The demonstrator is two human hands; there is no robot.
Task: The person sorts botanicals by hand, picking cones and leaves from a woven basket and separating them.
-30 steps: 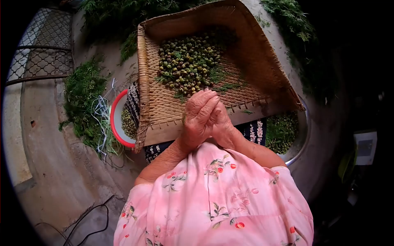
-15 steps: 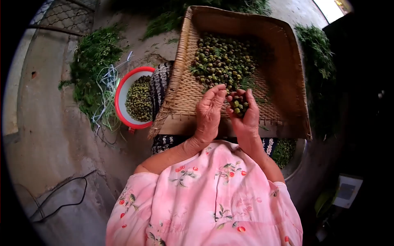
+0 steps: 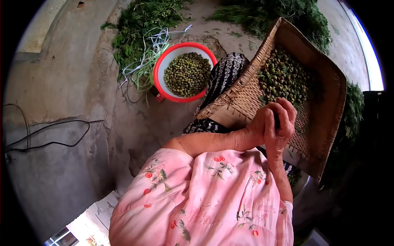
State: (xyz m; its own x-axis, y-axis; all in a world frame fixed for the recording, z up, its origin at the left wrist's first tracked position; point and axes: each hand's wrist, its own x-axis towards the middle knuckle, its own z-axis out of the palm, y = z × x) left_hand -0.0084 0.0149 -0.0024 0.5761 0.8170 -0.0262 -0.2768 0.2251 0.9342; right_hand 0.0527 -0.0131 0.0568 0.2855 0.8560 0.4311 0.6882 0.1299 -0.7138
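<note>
The pile (image 3: 284,76) of small green-brown cones lies in the basket (image 3: 246,96), just beyond the hands and straight ahead of the fingers. The cones look round, with no clear long axis; the pile itself stretches away from the hands toward the basket's far end. The left hand (image 3: 259,123) is the nearer to it, its fingers arched over the near edge; whether they touch any cones there cannot be told. The right hand (image 3: 280,141) sits against the left, lower and closer to the body, its fingers bent upward. Both are curled together, a dark gap between the fingers; I cannot tell what they grasp. The basket slants across the lap, beside a patterned knee (image 3: 227,71). Past that knee, well apart on the left, stands the red-rimmed bowl (image 3: 156,76), holding more cones. Green sprigs (image 3: 273,16) lie beyond the basket.
</note>
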